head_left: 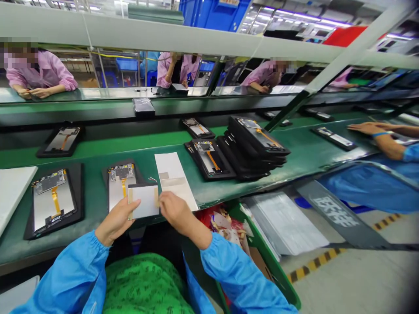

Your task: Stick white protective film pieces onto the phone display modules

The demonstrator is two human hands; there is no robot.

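Note:
My left hand [117,220] and my right hand [175,213] pinch a white rectangular sheet [144,201] with tan strips along its short edges. The sheet hangs just over the lower part of an open tablet housing [120,181], whose circuit board and orange ribbon cable show, and hides part of it. To the right lies a longer white sheet with tan patches [173,179], touching my right hand's fingers. Another open housing [54,200] lies to the left, beyond a white panel [13,192].
A green bench [157,144] carries more housings and a tilted stack of them [252,150]. A co-worker's hand [368,128] rests on the bench at right. Across the line sit people in pink smocks [41,72]. Below right is a green bin of scraps [225,226].

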